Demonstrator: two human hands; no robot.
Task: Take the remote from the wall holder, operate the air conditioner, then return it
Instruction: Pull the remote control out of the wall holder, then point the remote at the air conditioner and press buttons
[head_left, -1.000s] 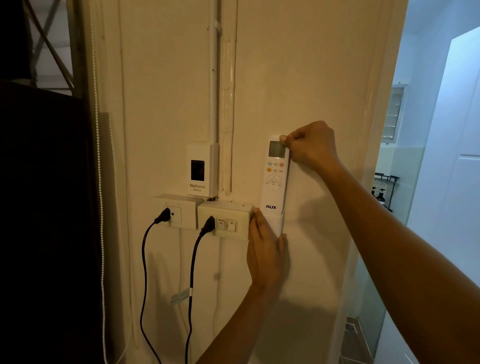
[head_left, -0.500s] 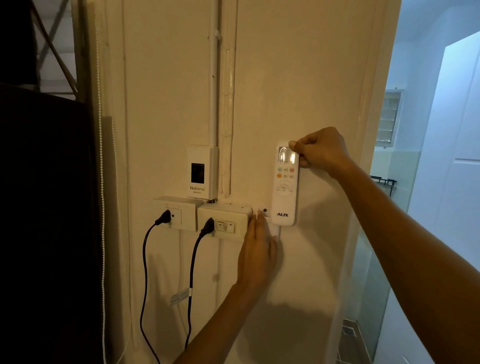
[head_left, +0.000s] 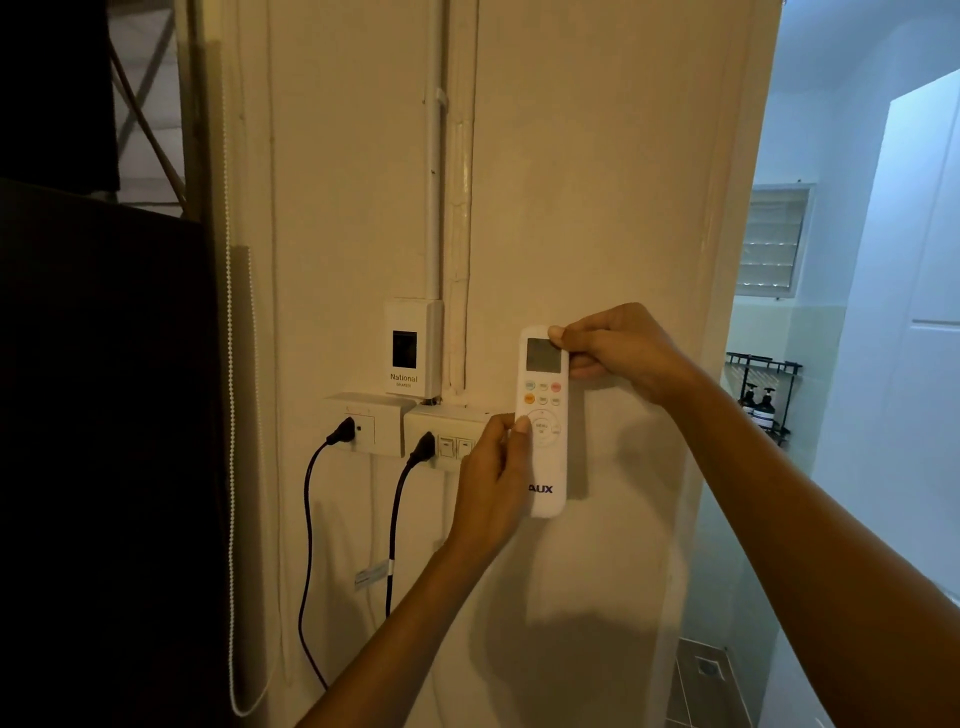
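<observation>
Cream plaster wall (head_left: 597, 182) fills the middle of the view, dim and yellowish, with a dark panel cutting off everything to the left and a bright doorway open on the right. Held upright just in front of the wall is the white remote (head_left: 541, 421), marked AUX near its lower end; its screen is grey and its small button labels are too blurred to read. The right hand (head_left: 621, 353) has its grip clenched on the remote's top right edge, thumb at the screen corner. The left hand (head_left: 493, 483) grasps the remote's left side lower down, thumb on the round pad, its fingers hidden behind the body. Whether a wall holder sits behind the remote cannot be told; the remote and hands cover that spot. Just left are 2 socket boxes (head_left: 405, 428) with 2 black plugs (head_left: 343, 431), the nearer box partly hidden by the left hand, and a breaker box (head_left: 413, 348) above. Bare wall lies open below and right of the remote.
</observation>
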